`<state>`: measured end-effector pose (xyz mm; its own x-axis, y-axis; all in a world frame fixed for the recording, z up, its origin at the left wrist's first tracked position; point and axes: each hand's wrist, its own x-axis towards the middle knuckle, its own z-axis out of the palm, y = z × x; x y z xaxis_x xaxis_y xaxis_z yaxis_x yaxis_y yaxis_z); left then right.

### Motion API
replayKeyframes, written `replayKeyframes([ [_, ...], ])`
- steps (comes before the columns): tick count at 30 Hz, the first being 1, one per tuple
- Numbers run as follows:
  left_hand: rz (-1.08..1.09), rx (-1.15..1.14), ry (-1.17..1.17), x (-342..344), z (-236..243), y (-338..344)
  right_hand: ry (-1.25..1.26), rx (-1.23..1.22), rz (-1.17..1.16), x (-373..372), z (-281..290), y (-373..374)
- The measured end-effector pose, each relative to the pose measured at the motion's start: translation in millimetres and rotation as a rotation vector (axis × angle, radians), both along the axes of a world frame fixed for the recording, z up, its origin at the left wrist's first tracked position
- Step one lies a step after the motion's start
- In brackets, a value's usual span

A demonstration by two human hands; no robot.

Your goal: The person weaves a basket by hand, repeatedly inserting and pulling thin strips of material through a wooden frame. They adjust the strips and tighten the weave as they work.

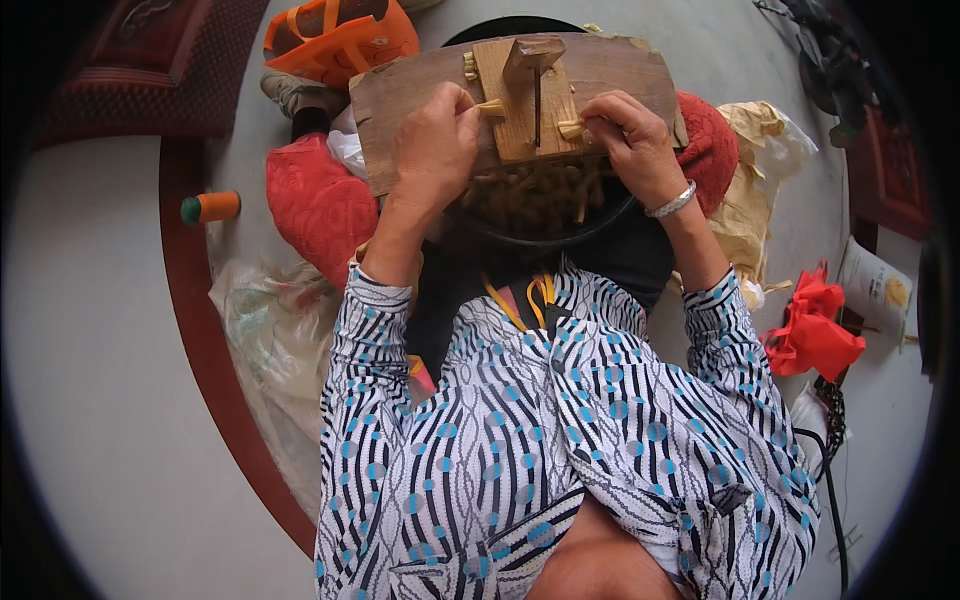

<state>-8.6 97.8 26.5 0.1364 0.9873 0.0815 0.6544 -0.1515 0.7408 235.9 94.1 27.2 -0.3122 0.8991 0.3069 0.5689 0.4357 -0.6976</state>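
Observation:
A worn wooden board [400,80] lies across my lap, with a lighter wooden block [508,140] on it carrying a raised wooden piece [532,55] and a long thin dark metal blade [538,108]. My left hand [437,150] pinches a short pale-yellow piece [490,108] at the block's left side. My right hand [640,145] pinches another short yellow piece [570,129] at the block's right side. A small ridged yellow piece [470,66] sits by the block's upper left. Below the board is a dark basin [545,240] with many small brownish pieces inside.
Red cloths [315,200] lie either side. Around me are an orange bag [335,50], an orange spool [218,207], a plastic sack [260,310], crumpled yellow paper [755,190], a red plastic bag [812,330], a white container [870,285] and a black cable [830,470].

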Motion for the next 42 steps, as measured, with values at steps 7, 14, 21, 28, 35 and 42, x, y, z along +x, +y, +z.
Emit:
replayKeyframes([
  [7,-0.132,-0.451,-0.806,26.3,22.3,-49.6,-0.158,0.247,0.012,-47.3,39.8,-34.8],
  [14,-0.190,-0.150,-0.163,9.6,23.1,-48.0,0.001,-0.286,0.007,-39.3,19.7,-33.8],
  [21,-0.259,-0.307,-0.552,13.7,13.9,-53.9,0.664,-1.134,0.480,-53.4,82.7,-82.5],
  [28,-0.156,-0.556,-1.188,26.3,25.7,-73.3,0.995,-0.689,0.045,-46.9,42.5,-68.7],
  [35,-0.098,-0.664,-1.310,56.4,17.0,-78.9,0.251,0.067,-0.174,-51.0,-0.5,-57.2],
  [42,-0.197,-0.146,-0.444,34.7,-10.0,-84.9,-0.251,0.110,-0.078,-38.0,2.4,-65.5],
])
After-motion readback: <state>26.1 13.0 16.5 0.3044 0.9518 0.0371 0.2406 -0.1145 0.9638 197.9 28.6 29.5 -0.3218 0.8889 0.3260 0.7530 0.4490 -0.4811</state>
